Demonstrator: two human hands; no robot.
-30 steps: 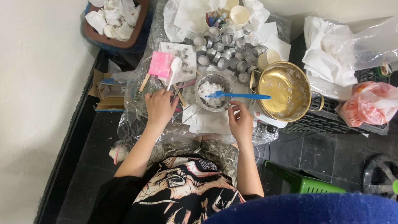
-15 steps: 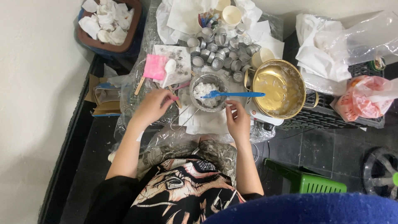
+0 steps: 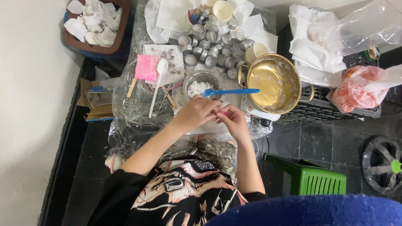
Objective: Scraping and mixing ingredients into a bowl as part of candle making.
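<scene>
While my left hand (image 3: 197,114) and right hand (image 3: 230,119) pinch something small and pink together, the bowl (image 3: 202,83) sits just ahead. A careless nudge could tip its blue spatula (image 3: 230,91) out.

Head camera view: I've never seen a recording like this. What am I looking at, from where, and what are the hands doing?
There is no machine here. A camera worn on a person's head looks straight down at their own lap and two bare hands.

The left hand and right hand meet in front of the body, pinching a small pink item between the fingertips; it is too small to identify.

Just beyond them stands a small bowl of white lumps with a blue spatula laid across it. To the right is a gold-coloured pot smeared with white residue. Behind are many small round metal cups and paper cups. To the left, on clear plastic sheeting, lie a pink scraper and a white spoon. A green stool stands on the dark floor.
</scene>
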